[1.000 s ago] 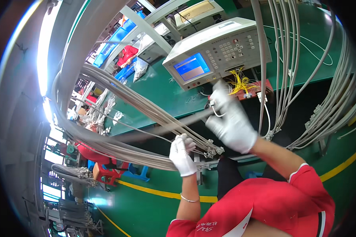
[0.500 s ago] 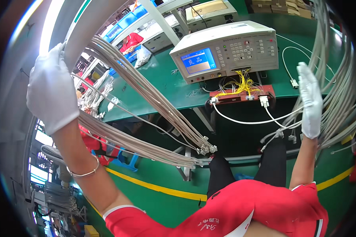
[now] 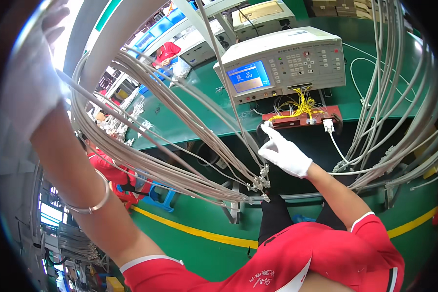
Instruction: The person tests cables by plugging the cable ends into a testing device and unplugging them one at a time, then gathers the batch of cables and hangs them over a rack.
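My white-gloved left hand (image 3: 31, 78) is raised at the upper left, smeared by motion, beside a grey post. A grey cable (image 3: 90, 95) runs from near its palm toward the hanging cables; whether the fingers grip it is unclear. My gloved right hand (image 3: 288, 155) is at the left end of a red connector box (image 3: 289, 121), fingers drawn together at its front edge. What lies in them is hidden. A white plug (image 3: 329, 125) with a pale cable sits at the box's right end. Yellow wires (image 3: 302, 103) join the box to a tester (image 3: 284, 63) with a lit blue screen.
Grey cable bundles (image 3: 168, 109) hang at left, their connector ends (image 3: 260, 182) gathered near my legs. Another bundle (image 3: 399, 112) hangs at right. Tester and box stand on a green table (image 3: 204, 104). Beyond the cables, a person in red (image 3: 166, 51) sits at work; another is at left.
My right hand has moved left from the right-hand bundle to the box's left end. My left hand has shifted left toward the picture's edge. Some left-hand cables have swung and spread.
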The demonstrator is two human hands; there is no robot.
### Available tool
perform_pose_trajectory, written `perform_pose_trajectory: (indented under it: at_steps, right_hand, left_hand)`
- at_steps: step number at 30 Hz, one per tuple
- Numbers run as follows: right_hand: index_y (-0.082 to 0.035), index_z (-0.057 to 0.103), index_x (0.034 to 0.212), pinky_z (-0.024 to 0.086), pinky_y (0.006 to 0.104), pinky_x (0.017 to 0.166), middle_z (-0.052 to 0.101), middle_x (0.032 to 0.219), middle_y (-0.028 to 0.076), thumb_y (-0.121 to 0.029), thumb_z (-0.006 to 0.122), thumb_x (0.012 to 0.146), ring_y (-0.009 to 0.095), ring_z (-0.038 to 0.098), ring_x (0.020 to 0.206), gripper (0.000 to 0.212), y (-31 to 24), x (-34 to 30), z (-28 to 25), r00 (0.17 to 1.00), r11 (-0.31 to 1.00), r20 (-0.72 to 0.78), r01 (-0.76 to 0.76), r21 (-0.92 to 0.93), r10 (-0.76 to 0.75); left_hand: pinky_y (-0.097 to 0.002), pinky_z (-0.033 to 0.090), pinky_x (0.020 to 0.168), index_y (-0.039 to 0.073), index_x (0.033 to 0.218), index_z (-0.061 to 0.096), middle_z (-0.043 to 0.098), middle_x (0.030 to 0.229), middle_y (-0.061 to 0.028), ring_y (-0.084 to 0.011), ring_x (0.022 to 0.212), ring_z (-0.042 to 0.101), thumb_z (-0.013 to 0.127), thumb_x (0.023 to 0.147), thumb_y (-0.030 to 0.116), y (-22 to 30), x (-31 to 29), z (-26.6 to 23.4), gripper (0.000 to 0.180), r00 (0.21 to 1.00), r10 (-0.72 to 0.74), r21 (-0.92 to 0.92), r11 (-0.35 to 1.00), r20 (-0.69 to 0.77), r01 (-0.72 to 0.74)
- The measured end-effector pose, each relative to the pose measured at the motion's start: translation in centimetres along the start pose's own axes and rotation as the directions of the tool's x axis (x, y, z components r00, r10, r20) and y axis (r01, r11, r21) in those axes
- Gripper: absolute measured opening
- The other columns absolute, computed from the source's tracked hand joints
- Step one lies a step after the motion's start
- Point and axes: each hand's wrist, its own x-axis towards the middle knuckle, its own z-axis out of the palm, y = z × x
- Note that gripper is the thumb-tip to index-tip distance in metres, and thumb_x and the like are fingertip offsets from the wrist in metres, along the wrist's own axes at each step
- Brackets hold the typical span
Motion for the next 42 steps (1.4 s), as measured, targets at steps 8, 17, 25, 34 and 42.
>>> perform_pose_trajectory:
  at_steps: [8, 17, 25, 34, 42]
  right_hand:
    - [-0.002, 0.058, 0.09, 0.039, 0.021, 0.045, 0.053, 0.06, 0.001, -0.021, 0.063, 0.081, 0.006, 0.048, 0.049, 0.021, -3.9, 1.9, 0.1, 0.966, 0.953, 0.251, -0.129, 0.274, 0.059]
    - [-0.003, 0.061, 0.075, 0.049, 0.0289, 0.057, 0.061, 0.064, 0.009, -0.029, 0.052, 0.082, 0.016, 0.06, 0.056, 0.028, 20.0, -6.3, 0.9, 0.737, 0.774, 0.257, -0.541, -0.33, 0.625]
    - [-0.014, 0.053, 0.096, 0.043, 0.0313, 0.071, 0.054, 0.077, -0.001, -0.017, 0.05, 0.082, 0.014, 0.057, 0.079, 0.014, 28.2, -12.9, -1.3, 0.66, 0.531, 0.02, -0.622, 0.575, 0.751]
    - [0.004, 0.059, 0.102, 0.047, 0.0234, 0.068, 0.062, 0.085, 0.009, -0.011, 0.059, 0.081, 0.012, 0.058, 0.075, 0.025, 18.9, -9.2, -3.7, 0.879, 0.784, -0.071, -0.38, 0.491, 0.471]
    - [-0.006, 0.034, 0.134, 0.043, 0.0195, 0.056, 0.059, 0.074, 0.001, -0.006, 0.062, 0.078, 0.006, 0.049, 0.057, 0.063, 6.4, -6.7, -5.2, 0.825, 1.0, -0.565, -0.015, 0.001, 0.013]
  left_hand:
    - [-0.0225, 0.044, 0.053, 0.0, 0.084, 0.059, 0.057, 0.067, -0.0038, -0.0093, 0.058, 0.054, 0.051, 0.088, 0.013, 5.5, -12.7, 5.6, 0.016, 0.406, -0.724, -0.113, 0.419, 0.557, 0.901]
    - [-0.0434, 0.046, 0.067, 0.006, 0.082, 0.06, 0.061, 0.074, -0.0159, -0.0323, 0.073, 0.06, 0.038, 0.088, 0.035, 14.1, -41.9, 11.6, 0.037, -0.14, -0.44, 0.379, 0.521, 0.887, 0.764]
    - [-0.0328, 0.05, 0.073, -0.002, 0.105, 0.056, 0.059, 0.086, -0.0158, -0.024, 0.076, 0.06, 0.05, 0.086, 0.038, 18.3, -47.5, 15.5, 0.044, -0.445, -0.185, 0.102, -0.83, 0.876, 0.548]
    - [-0.0278, 0.044, 0.046, 0.005, 0.071, 0.061, 0.058, 0.059, -0.0071, -0.0168, 0.051, 0.058, 0.058, 0.077, 0.023, 19.2, -60.2, 18.1, 0.019, -0.524, -0.066, 0.354, -0.666, 0.849, 0.657]
    - [-0.0223, 0.044, 0.042, 0.005, 0.127, 0.038, 0.053, 0.07, -0.0053, -0.0118, 0.047, 0.049, 0.044, 0.086, 0.001, 12.7, -47.2, 23.2, 0.042, -0.391, -0.689, -0.179, -0.6, 0.61, 0.779]
